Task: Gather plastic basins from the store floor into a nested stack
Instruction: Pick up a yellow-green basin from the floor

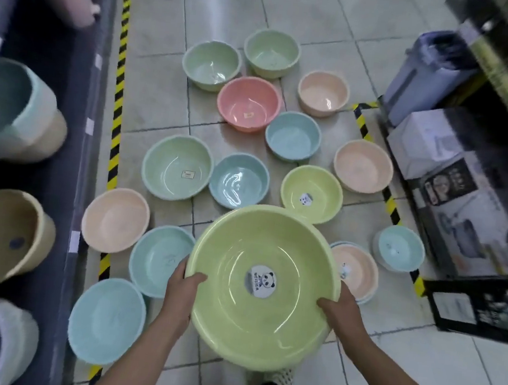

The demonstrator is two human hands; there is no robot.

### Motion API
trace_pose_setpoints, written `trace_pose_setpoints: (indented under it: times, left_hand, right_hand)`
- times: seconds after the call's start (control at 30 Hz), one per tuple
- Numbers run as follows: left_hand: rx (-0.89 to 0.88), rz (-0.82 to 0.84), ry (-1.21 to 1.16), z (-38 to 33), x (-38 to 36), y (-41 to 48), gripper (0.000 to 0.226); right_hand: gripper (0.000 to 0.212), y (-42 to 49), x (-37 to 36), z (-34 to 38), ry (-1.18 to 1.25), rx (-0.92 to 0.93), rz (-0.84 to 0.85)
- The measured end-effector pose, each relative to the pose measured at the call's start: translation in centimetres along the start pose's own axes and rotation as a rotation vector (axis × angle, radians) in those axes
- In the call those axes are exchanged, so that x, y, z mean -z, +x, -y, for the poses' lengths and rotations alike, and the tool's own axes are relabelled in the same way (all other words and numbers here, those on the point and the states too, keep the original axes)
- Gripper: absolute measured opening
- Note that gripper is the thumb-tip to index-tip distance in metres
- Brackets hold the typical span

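Note:
I hold a large yellow-green basin (266, 253) with a panda sticker in its bottom, lifted above the floor in front of me. My left hand (185, 282) grips its left rim and my right hand (339, 308) grips its right rim, thumbs inside. Several more basins lie open side up on the tiled floor: a small yellow-green one (311, 192), a pink one (249, 102), blue ones (239, 179) (106, 319) (293, 135), green ones (177, 165) (212, 64), peach ones (115, 219) (363, 164). A peach basin (359, 270) sits in another basin beside my right hand.
A dark shelf (75, 154) on the left carries stacked basins on their sides. Boxed goods (465, 195) and a grey bin (428, 72) stand on the right. Yellow-black tape (118, 109) marks the floor edges. My foot (281, 378) shows under the held basin.

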State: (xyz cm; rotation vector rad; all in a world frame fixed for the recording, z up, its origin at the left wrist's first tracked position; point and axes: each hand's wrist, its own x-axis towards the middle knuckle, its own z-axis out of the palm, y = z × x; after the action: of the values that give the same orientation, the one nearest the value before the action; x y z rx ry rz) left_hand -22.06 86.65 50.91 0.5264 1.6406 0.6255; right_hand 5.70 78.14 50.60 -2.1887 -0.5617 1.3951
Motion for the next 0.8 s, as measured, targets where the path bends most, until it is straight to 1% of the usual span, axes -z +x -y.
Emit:
trace_pose_setpoints:
  times: [0.1,0.23,0.37,0.5,0.63,0.8]
  left_hand:
    - [-0.013,0.038,0.043,-4.0,-3.7,-0.3,0.042]
    - [-0.02,0.099,0.111,-8.3,-7.9,1.8,0.044]
    - [-0.01,0.177,0.191,-11.5,-12.0,5.7,0.043]
    - [-0.025,0.242,0.268,-14.0,-15.8,9.5,0.048]
    - [-0.033,0.302,0.361,-15.5,-18.8,13.2,0.05]
    - [-0.035,0.29,0.399,-15.9,-23.5,17.8,0.047]
  right_hand:
    - [0.055,-0.1,3.4,2.7,0.082,-0.006,-0.035]
    - [0.057,1.8,6.1,5.0,0.137,-0.057,-0.076]
    - [0.064,5.0,7.3,6.6,0.14,-0.097,-0.133]
    - [0.063,8.5,7.7,8.2,0.168,-0.169,-0.197]
    - [0.049,12.5,8.1,9.2,0.255,-0.206,-0.223]
    - [0.042,19.2,9.8,9.2,0.226,-0.223,-0.243]
